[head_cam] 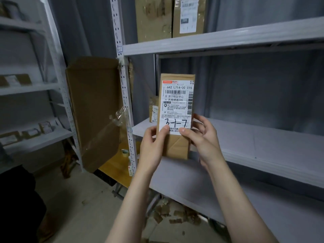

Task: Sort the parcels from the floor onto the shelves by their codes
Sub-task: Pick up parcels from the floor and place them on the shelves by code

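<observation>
A slim brown parcel (176,106) is held upright in front of a grey shelf (263,137). Its label faces the camera, with "3-1-7" handwritten on it. Both hands grasp the parcel's lower half. The left hand (154,142) pinches the left edge with its thumb on the label, and the right hand (201,135) holds the right edge the same way. The parcel looks light and stiff, with creased cardboard below the label, so the side edges seem the safest hold. Just behind the parcel, to its left, a smaller packet (154,109) stands on the shelf and is the only near obstacle. Two boxes (189,16) sit on the level above the parcel. A flattened carton (94,109) leans well to its left.
</observation>
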Demonstrator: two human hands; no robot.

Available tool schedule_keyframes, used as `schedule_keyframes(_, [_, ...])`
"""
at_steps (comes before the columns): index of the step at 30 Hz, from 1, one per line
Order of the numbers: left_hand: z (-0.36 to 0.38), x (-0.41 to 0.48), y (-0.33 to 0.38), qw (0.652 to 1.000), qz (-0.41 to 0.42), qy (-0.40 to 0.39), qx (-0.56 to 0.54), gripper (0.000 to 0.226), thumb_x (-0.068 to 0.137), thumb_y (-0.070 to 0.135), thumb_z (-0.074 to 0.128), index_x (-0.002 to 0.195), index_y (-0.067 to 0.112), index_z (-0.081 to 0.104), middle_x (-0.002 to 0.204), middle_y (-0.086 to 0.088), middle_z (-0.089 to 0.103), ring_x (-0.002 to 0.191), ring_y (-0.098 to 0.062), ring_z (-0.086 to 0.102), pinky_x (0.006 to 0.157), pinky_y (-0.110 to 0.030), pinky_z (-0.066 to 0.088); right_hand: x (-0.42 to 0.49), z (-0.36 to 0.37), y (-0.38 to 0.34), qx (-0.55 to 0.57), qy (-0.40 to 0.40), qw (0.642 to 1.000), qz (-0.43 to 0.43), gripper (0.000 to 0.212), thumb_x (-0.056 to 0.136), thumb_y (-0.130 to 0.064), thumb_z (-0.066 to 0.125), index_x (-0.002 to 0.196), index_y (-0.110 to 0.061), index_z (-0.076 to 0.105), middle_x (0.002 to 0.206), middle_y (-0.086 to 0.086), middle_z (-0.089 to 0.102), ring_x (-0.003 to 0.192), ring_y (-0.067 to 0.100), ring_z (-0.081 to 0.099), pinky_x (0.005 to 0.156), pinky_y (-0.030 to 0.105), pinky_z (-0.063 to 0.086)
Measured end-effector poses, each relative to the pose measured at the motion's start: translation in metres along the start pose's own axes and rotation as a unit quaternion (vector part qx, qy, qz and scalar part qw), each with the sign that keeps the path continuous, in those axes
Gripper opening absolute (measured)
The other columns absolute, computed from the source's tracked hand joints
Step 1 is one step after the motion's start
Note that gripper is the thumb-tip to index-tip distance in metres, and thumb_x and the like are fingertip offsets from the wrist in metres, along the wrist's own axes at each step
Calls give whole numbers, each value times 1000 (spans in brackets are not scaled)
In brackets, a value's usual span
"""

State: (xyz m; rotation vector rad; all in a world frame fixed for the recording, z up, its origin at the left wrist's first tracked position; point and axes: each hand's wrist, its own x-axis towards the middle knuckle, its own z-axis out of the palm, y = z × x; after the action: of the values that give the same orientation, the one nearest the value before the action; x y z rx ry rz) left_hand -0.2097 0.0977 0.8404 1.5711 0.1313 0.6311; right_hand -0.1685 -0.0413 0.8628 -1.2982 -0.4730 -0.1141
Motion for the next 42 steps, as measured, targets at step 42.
schedule_keyframes(42, [228, 341, 233, 944, 228, 6, 236, 83, 43, 60, 69, 111, 12, 63, 103, -3, 68, 96, -22, 66, 76, -31, 56, 381, -86, -227, -586, 82, 782, -194, 71, 85, -56, 64, 132, -10, 37, 129, 9, 60, 114, 30, 59, 92, 42, 50])
